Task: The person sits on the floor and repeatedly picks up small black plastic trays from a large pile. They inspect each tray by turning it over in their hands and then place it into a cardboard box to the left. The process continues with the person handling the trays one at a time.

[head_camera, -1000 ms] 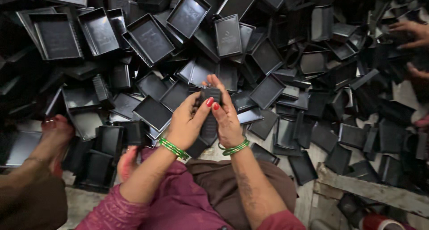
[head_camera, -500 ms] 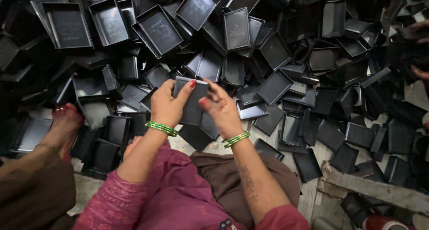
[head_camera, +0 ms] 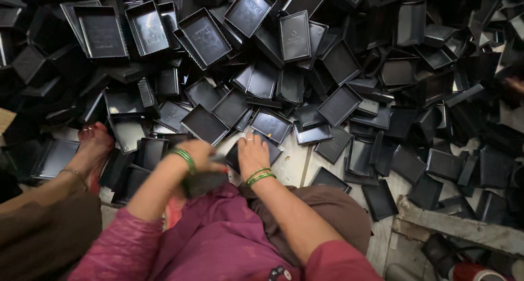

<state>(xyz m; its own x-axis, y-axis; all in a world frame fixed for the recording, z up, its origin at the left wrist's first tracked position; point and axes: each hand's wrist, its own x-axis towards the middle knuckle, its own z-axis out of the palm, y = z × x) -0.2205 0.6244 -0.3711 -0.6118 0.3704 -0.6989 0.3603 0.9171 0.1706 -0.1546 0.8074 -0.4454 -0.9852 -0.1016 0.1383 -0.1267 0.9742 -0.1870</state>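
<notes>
I sit on the floor facing a big heap of shallow black rectangular plastic trays (head_camera: 295, 35). My left hand (head_camera: 199, 156), blurred and wearing green bangles, grips one black tray (head_camera: 203, 181) low over my lap in magenta cloth. My right hand (head_camera: 252, 152), also with green bangles, lies palm down on another black tray (head_camera: 273, 150) at the near edge of the heap, fingers curled over it. The two hands are apart.
A bare foot (head_camera: 94, 144) with red toenails and an anklet rests among trays at the left. Pale floor boards (head_camera: 295, 163) show in front of me. A worn wooden plank (head_camera: 453, 221) and a red-and-white object (head_camera: 469, 273) lie at the lower right. Another person's hand (head_camera: 516, 84) shows at the right edge.
Both hands held one tray up in front of me. My left hand has since brought it down to my lap, and my right hand has let go and dropped onto a tray on the floor.
</notes>
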